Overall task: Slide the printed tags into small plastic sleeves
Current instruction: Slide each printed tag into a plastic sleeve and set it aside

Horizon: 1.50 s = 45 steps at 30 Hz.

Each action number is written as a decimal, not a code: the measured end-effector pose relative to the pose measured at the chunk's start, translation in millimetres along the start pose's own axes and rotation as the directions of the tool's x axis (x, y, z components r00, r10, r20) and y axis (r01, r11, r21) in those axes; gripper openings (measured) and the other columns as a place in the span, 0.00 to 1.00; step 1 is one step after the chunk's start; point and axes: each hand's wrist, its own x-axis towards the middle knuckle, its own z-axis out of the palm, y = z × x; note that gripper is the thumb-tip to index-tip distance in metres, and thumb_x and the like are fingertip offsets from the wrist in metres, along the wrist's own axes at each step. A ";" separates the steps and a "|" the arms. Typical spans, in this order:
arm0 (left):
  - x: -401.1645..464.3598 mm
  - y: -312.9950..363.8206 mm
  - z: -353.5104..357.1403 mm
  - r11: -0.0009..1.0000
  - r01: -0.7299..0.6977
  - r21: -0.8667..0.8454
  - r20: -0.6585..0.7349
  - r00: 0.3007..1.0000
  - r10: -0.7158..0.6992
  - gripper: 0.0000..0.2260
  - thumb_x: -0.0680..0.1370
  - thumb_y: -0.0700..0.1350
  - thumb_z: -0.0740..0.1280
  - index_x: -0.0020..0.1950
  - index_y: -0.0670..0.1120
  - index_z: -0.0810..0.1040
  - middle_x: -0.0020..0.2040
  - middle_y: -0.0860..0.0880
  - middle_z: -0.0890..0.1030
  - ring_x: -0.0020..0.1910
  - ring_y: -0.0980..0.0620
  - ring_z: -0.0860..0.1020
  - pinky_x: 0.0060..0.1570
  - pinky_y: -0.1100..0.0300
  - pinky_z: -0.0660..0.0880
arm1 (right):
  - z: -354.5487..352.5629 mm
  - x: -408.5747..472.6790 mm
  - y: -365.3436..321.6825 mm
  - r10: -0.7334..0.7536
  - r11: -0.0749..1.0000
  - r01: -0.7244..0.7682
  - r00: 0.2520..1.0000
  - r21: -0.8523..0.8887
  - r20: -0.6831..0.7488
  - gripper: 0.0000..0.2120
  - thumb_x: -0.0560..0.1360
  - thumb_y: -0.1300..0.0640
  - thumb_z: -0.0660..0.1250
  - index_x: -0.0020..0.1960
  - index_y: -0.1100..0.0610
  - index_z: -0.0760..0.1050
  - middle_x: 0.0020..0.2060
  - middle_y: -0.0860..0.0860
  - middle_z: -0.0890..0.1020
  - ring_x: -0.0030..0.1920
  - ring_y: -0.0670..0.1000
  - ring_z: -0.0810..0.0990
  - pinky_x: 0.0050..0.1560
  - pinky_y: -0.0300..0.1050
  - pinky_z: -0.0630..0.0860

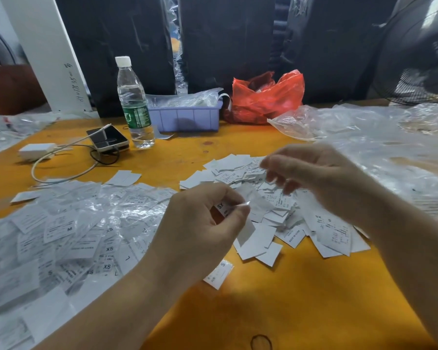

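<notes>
Tag (223, 207): white, printed "XS" (reads upside down from the camera), pinched in the left hand above the table; partly hidden by the fingers.
Left hand (202, 223): fingers curled, thumb and forefinger gripping the tag and a thin clear sleeve edge.
Sleeve (253, 198): small clear plastic, blurred, sticking out rightward from the left fingertips; cannot tell whether the tag is inside it.
Right hand (311, 173): raised above the loose tags, fingers loosely curled; motion blur, so cannot tell whether it holds anything.
Loose tags (271, 218): pile of white slips on the table under and between the hands; some face down, some show print such as "S" and "MADE IN CHINA".
Sleeved tags (68, 233): spread at left under glossy plastic; sizes M, XS, L, S legible.
Single tag (218, 274): lies apart, just beside the left wrist.
Table (276, 304): orange top.
Bottle (134, 104): clear, white cap, green label, upright at rear left.
Tray (185, 117): lilac plastic, just right of the bottle, holds clear bags.
Red bag (266, 97): crumpled, right of the tray.
Phone (108, 141): dark, left of the bottle, white cable plugged in.
Charger (37, 150): white block, left of the phone.
Clear bags (379, 137): heaped at far right.
Rubber band (261, 342): dark loop at near edge.
</notes>
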 end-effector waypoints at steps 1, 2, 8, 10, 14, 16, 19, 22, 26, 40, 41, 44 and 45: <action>0.0 0.0 0.3 1.000 -0.010 -0.005 0.001 1.000 0.010 0.04 0.75 0.50 0.71 0.41 0.55 0.81 0.44 0.61 0.79 0.42 0.61 0.78 0.30 0.70 0.72 | 7.9 0.2 1.6 0.046 0.997 -0.052 0.993 0.050 0.109 0.20 0.69 0.43 0.64 0.53 0.54 0.80 0.44 0.48 0.84 0.45 0.48 0.81 0.45 0.39 0.78; -0.1 0.1 0.5 1.000 -0.017 -0.012 0.009 1.000 0.017 0.03 0.75 0.50 0.71 0.41 0.55 0.82 0.43 0.60 0.79 0.40 0.59 0.78 0.29 0.69 0.71 | 15.1 0.2 3.7 0.081 0.992 -0.099 0.976 0.077 0.203 0.21 0.70 0.45 0.64 0.58 0.54 0.78 0.48 0.49 0.84 0.49 0.48 0.81 0.48 0.41 0.78; -0.2 0.0 -0.5 0.999 -0.041 0.021 0.057 0.998 0.040 0.07 0.74 0.41 0.72 0.40 0.53 0.82 0.33 0.59 0.76 0.32 0.59 0.75 0.27 0.74 0.65 | 28.6 -2.3 9.8 0.059 0.919 -0.190 0.932 0.344 0.358 0.21 0.70 0.59 0.69 0.62 0.65 0.75 0.41 0.52 0.82 0.40 0.49 0.81 0.41 0.43 0.78; -0.5 0.2 -0.5 0.999 -0.042 0.030 0.046 0.998 0.041 0.06 0.74 0.41 0.73 0.41 0.53 0.83 0.31 0.59 0.76 0.31 0.60 0.75 0.26 0.74 0.64 | 27.6 -1.1 10.9 0.041 0.913 -0.173 0.940 0.370 0.338 0.20 0.69 0.61 0.72 0.59 0.65 0.76 0.36 0.49 0.82 0.36 0.47 0.80 0.37 0.41 0.77; -0.9 -0.1 0.5 0.999 -0.029 0.038 0.011 1.000 0.028 0.07 0.74 0.41 0.73 0.40 0.52 0.83 0.30 0.58 0.75 0.27 0.60 0.73 0.24 0.73 0.62 | 26.9 0.5 13.1 0.056 0.919 -0.172 0.948 0.355 0.314 0.11 0.68 0.59 0.74 0.49 0.61 0.81 0.38 0.53 0.82 0.37 0.48 0.80 0.39 0.43 0.78; -0.4 0.5 0.3 0.999 -0.018 0.051 -0.007 1.000 0.019 0.05 0.74 0.42 0.73 0.41 0.53 0.83 0.30 0.57 0.76 0.28 0.59 0.74 0.25 0.73 0.63 | 26.3 0.4 12.6 0.073 0.921 -0.180 0.951 0.345 0.302 0.08 0.67 0.56 0.74 0.43 0.60 0.81 0.36 0.54 0.81 0.36 0.49 0.79 0.40 0.43 0.78; 0.4 2.8 0.4 0.999 -0.006 0.033 -0.023 1.000 0.007 0.02 0.74 0.47 0.73 0.42 0.53 0.82 0.36 0.58 0.79 0.30 0.60 0.75 0.26 0.72 0.66 | 24.3 0.2 11.7 0.100 0.912 -0.193 0.960 0.361 0.261 0.10 0.66 0.56 0.76 0.41 0.61 0.79 0.34 0.55 0.80 0.36 0.50 0.79 0.40 0.43 0.78; 0.7 4.0 -1.3 0.998 0.032 -0.056 -0.035 0.999 -0.034 0.07 0.74 0.56 0.70 0.40 0.54 0.81 0.33 0.60 0.78 0.27 0.61 0.73 0.25 0.72 0.65 | 23.9 -0.4 8.9 0.115 0.903 -0.202 0.964 0.380 0.238 0.10 0.66 0.59 0.73 0.43 0.63 0.77 0.33 0.53 0.80 0.35 0.50 0.80 0.39 0.42 0.79; 1.8 3.3 -4.3 0.997 0.047 -0.054 -0.041 0.998 -0.049 0.07 0.77 0.46 0.69 0.39 0.53 0.81 0.32 0.58 0.79 0.27 0.62 0.73 0.25 0.74 0.64 | 26.1 -1.2 5.8 0.127 0.895 -0.215 0.963 0.391 0.239 0.10 0.67 0.61 0.72 0.45 0.65 0.77 0.33 0.52 0.81 0.35 0.49 0.79 0.39 0.41 0.78; 6.8 -4.4 -20.2 0.950 0.214 -0.228 -0.050 0.972 -0.230 0.09 0.75 0.46 0.72 0.51 0.58 0.77 0.42 0.56 0.80 0.40 0.62 0.79 0.33 0.71 0.74 | 30.9 -2.9 0.0 0.103 0.883 -0.141 0.989 0.447 0.108 0.08 0.62 0.53 0.74 0.35 0.57 0.80 0.31 0.54 0.78 0.32 0.49 0.76 0.35 0.39 0.77; 7.7 -6.0 -20.0 0.931 0.239 -0.274 -0.037 0.965 -0.259 0.11 0.76 0.45 0.72 0.53 0.59 0.75 0.43 0.55 0.80 0.41 0.62 0.80 0.34 0.71 0.75 | 31.1 -2.8 0.5 0.112 0.877 -0.145 0.989 0.459 0.098 0.07 0.62 0.54 0.74 0.35 0.57 0.80 0.31 0.53 0.78 0.32 0.49 0.76 0.34 0.39 0.77; 9.6 -7.7 -19.4 0.872 0.308 -0.380 0.024 0.946 -0.324 0.15 0.75 0.41 0.72 0.54 0.58 0.73 0.41 0.55 0.83 0.39 0.64 0.81 0.35 0.73 0.74 | 33.1 -2.7 2.2 0.134 0.864 -0.173 0.984 0.472 0.114 0.05 0.65 0.56 0.73 0.35 0.58 0.80 0.32 0.54 0.79 0.33 0.50 0.77 0.35 0.41 0.78; 10.3 -7.9 -19.5 0.861 0.315 -0.400 0.040 0.944 -0.327 0.13 0.75 0.41 0.72 0.52 0.56 0.76 0.40 0.56 0.84 0.37 0.64 0.80 0.34 0.73 0.73 | 34.2 -2.4 2.6 0.143 0.862 -0.184 0.982 0.473 0.121 0.05 0.65 0.57 0.73 0.36 0.58 0.80 0.34 0.55 0.80 0.34 0.50 0.78 0.36 0.41 0.78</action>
